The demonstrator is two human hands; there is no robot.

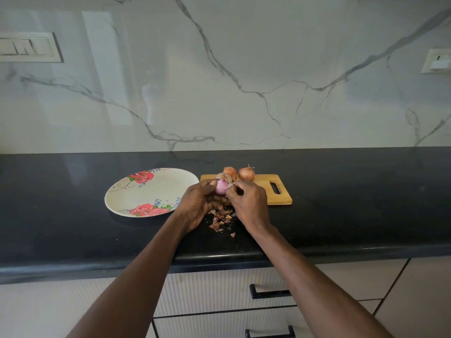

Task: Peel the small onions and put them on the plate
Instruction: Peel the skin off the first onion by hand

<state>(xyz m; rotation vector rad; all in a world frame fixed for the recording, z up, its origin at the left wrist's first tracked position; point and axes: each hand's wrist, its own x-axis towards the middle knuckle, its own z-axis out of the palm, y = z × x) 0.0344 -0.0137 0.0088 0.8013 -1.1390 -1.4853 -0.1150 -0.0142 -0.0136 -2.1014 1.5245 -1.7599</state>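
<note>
While the left hand (199, 200) cups the small pink, half-peeled onion (221, 186) with its fingers curled around the lower part, the right hand (246, 201) pinches a bit of loose skin at the onion's right side, with the fingertips closed tightly together. The onion is held in the air just above the near-left corner of the rectangular wooden cutting board with a handle slot (273, 189), between the two hands. I judge it to be light and firm, but the bare pink surface is smooth and probably a little slippery, so the hold should stay around the body, leaving the top and the root end free for the peeling fingers. The dry skin is thin and brittle and will likely tear into small flakes, so it is better to take it close to where it is attached. Below the hands, a small heap of brown and purple peel scraps (220, 220) lies on the black stone worktop (73, 228). Three unpeeled brown onions (246, 173) sit at the far edge of the board. The round white plate with red rose pattern (146, 193) lies just to the left, with no onion on it.
</note>
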